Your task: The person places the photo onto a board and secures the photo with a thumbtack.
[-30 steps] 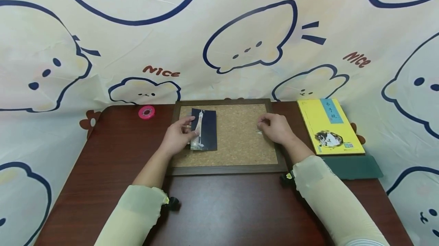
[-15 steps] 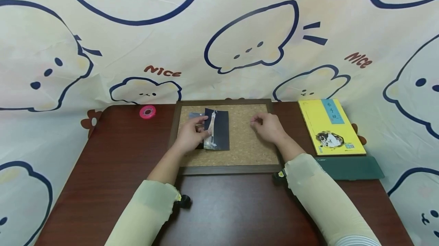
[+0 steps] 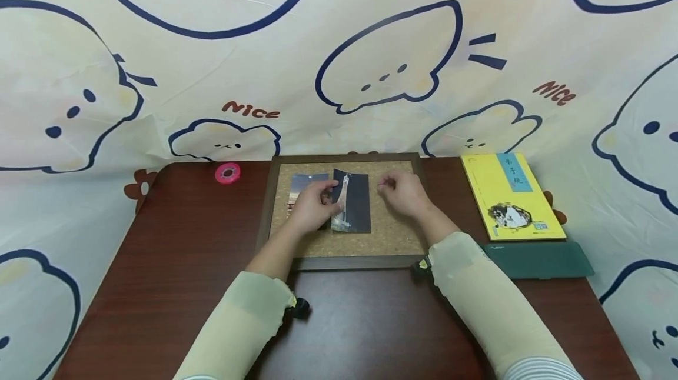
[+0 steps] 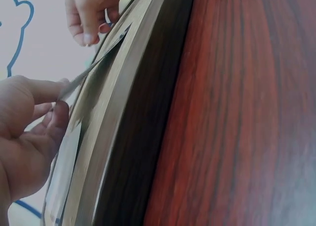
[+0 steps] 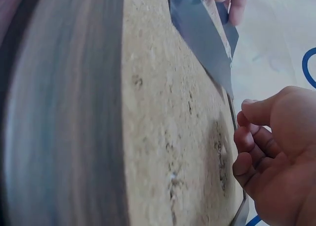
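My left hand (image 3: 313, 203) pinches the left edge of a photo (image 3: 356, 203) showing a pale tower on a dark ground. In the left wrist view this photo (image 4: 106, 58) tilts up off the cork board (image 3: 394, 233). Another photo (image 3: 304, 180) lies flat on the board's left part, partly covered by my left hand. My right hand (image 3: 405, 192) hovers over the board's right side, apart from the photo. In the right wrist view the thumb and forefinger of my right hand (image 5: 281, 142) come together; I cannot tell whether something tiny is between them.
A dark brown frame (image 3: 365, 262) borders the cork board on the reddish wooden table (image 3: 175, 262). A pink tape roll (image 3: 228, 173) sits at the back left. On the right, a yellow book (image 3: 511, 197) lies beside a dark green flat item (image 3: 540, 259).
My left hand has carried the tower photo rightward across the board, uncovering the photo on the left. My right hand has shifted a little left, toward the tower photo.
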{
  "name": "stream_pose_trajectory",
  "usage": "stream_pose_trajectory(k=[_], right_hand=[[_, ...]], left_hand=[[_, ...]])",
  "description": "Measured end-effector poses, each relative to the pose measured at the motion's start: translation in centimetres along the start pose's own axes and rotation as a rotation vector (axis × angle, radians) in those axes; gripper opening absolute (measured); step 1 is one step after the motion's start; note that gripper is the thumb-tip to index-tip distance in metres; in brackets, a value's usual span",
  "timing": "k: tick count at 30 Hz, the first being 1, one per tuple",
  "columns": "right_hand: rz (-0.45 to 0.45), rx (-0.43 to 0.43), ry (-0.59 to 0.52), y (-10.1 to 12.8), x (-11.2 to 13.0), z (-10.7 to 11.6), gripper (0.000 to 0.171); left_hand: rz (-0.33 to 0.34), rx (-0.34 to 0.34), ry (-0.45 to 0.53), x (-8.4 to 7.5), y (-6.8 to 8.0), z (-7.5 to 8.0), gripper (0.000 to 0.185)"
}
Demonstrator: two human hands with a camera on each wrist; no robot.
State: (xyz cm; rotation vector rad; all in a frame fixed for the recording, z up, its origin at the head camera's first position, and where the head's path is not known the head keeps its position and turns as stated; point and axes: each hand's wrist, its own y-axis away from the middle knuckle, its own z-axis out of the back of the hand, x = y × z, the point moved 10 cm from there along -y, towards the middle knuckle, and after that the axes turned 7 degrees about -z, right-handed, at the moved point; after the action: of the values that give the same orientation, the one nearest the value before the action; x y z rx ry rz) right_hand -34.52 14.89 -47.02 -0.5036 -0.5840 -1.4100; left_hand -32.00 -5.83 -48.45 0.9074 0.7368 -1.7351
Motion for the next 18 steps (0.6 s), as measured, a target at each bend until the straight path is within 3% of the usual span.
stream_pose_trajectory(k=[9, 18], right_hand=[[0.003, 0.017, 0.006, -1.0, 0.7, -0.9, 0.007], [-0.049, 0.001, 0.147, -2.1, 1.1, -1.7, 0.008]], left_hand=[[0.003, 0.003, -0.123, -0.6, -0.7, -1.3, 0.066], [-0.011, -0.002, -0.260, -0.6, -1.0, -2.2, 0.066]])
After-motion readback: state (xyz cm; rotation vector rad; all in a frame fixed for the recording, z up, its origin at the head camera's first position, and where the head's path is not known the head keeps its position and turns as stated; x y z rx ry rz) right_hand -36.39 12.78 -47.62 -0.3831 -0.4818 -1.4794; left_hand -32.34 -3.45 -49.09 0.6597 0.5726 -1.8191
